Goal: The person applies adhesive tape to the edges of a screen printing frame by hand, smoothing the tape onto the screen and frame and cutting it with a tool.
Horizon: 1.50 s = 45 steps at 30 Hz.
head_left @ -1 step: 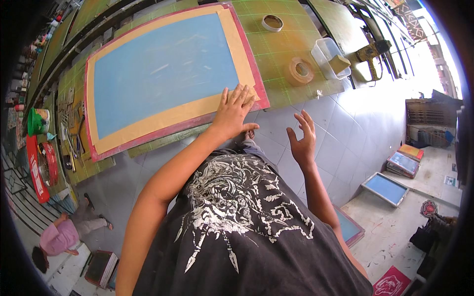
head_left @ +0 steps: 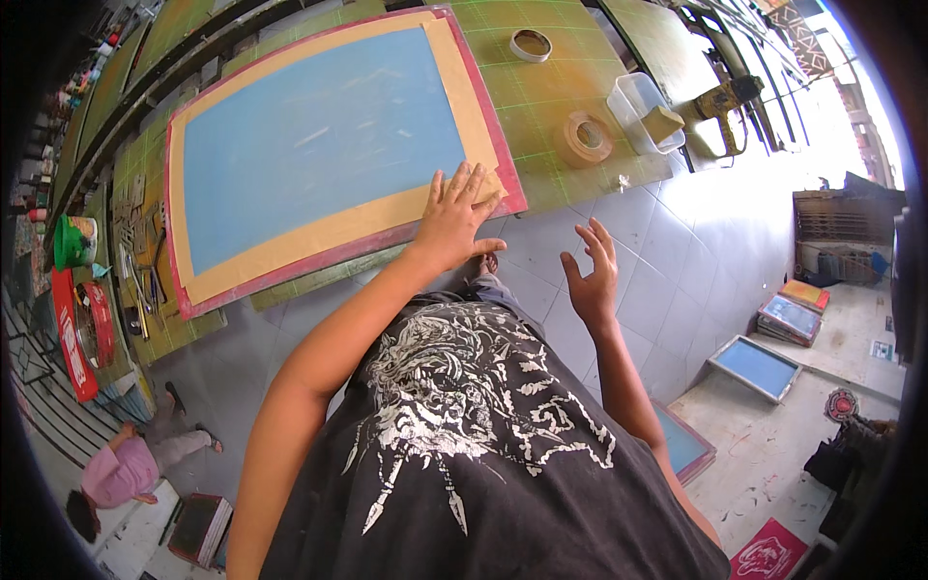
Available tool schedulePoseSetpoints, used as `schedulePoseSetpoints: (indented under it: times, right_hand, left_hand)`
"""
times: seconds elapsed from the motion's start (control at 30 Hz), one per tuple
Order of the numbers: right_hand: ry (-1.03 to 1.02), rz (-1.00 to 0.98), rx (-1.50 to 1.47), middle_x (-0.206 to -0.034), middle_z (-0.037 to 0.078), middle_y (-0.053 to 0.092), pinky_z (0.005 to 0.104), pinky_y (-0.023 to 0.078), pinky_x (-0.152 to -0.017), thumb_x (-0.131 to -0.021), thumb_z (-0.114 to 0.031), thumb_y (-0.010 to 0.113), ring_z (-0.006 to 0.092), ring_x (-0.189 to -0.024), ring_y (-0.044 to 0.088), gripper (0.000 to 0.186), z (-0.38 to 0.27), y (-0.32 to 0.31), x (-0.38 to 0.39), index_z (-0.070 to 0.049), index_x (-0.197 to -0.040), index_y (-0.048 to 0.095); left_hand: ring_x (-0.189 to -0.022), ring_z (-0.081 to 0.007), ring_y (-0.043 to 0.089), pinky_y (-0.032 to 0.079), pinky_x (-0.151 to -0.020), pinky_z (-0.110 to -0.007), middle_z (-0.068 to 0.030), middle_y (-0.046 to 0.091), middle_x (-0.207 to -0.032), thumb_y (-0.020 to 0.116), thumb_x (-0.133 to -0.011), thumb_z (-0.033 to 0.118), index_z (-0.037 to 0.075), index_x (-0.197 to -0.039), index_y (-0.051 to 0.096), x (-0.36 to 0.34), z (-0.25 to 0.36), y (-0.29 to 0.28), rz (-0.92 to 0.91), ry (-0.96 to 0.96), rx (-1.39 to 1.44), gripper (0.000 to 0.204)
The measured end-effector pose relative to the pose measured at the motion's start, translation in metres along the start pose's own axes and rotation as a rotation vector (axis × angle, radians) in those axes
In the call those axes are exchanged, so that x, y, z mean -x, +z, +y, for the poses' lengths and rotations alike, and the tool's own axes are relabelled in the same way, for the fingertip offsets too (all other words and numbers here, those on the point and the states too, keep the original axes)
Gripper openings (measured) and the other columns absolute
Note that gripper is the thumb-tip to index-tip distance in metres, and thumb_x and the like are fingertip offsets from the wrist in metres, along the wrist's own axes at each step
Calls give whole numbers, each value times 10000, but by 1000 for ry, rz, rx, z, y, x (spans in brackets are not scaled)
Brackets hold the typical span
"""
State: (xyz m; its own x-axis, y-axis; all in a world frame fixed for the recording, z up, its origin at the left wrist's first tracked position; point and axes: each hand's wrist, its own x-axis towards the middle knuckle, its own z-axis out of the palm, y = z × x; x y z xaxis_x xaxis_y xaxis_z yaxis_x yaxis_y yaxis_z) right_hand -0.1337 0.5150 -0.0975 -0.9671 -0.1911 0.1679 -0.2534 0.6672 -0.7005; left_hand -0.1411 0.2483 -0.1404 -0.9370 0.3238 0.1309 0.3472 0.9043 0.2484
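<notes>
— On the green table [head_left: 570,82]: red-framed screen [head_left: 324,135]. Handling?
— Probably stiff-rimmed, fragile mid-sheet; best gripped by opposite frame edges [head_left: 480,104].
— And hands?
— Left hand [head_left: 452,217] spread on tan corner tape [head_left: 462,106]; right hand [head_left: 594,275] loosely spread, empty.

White lettering [head_left: 71,340], too small to read, marks the red panel [head_left: 64,292]

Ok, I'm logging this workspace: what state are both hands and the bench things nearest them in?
Screen: flat, blue, edged with tan tape
Left hand: open, at the screen's near right corner
Right hand: raised, empty, open
Tape roll: lying flat
Pale ring: lying flat
Clear container: open-topped, holding a block
</notes>
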Motion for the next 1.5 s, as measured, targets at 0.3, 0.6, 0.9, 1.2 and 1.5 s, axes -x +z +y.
schedulePoseSetpoints:
  times: [0.3, 0.6, 0.9, 1.2, 1.5]
  right_hand:
    - [-225, -195, 249, -1512, 236, 365, 472, 282, -1152, -843, -277, 719, 388, -1408, 337, 742, -22, 30, -19, 26, -1438, 395]
    - [-542, -443, 494, -1573, 231, 254, 504, 143, -1198, -909, -520, 558, 363, -1478, 205, 853, -43, 110, -81, 53, -1485, 300]
    - [-432, -430, 313, -1585, 231, 221, 534, 123, -1197, -951, -425, 530, 346, -1491, 174, 793, -31, 95, -89, 26, -1522, 215]
    - [-498, -431, 524, -1600, 205, 205, 556, 94, -1190, -930, -467, 562, 350, -1498, 146, 846, -30, 103, -78, 4, -1535, 205]
    - [-714, -664, 404, -1598, 219, 189, 499, 124, -1206, -950, -589, 461, 330, -1494, 158, 894, -159, 181, -35, 56, -1516, 210]
  left_hand:
    - [-1477, -373, 188, 146, -1173, -586, -177, 276, -1575, 526, -853, 690, 26, -1500, 329, 45, -12, -11, -39, -149, 0, 947]
    - [-1474, -320, 231, 179, -1194, -510, -151, 325, -1558, 567, -848, 643, 3, -1492, 335, 61, -10, -14, -31, -164, -30, 937]
    - [-1471, -360, 221, 187, -1193, -496, -219, 276, -1564, 543, -876, 630, -58, -1488, 284, 82, -17, -23, -37, -238, 69, 956]
    - [-1474, -368, 211, 169, -1196, -501, -234, 254, -1569, 526, -901, 622, -49, -1505, 251, 164, -33, -44, -63, -455, 71, 944]
    - [-1474, -394, 190, 165, -1185, -528, -245, 229, -1576, 475, -922, 641, -44, -1515, 220, 226, -116, -64, 122, -827, -138, 941]
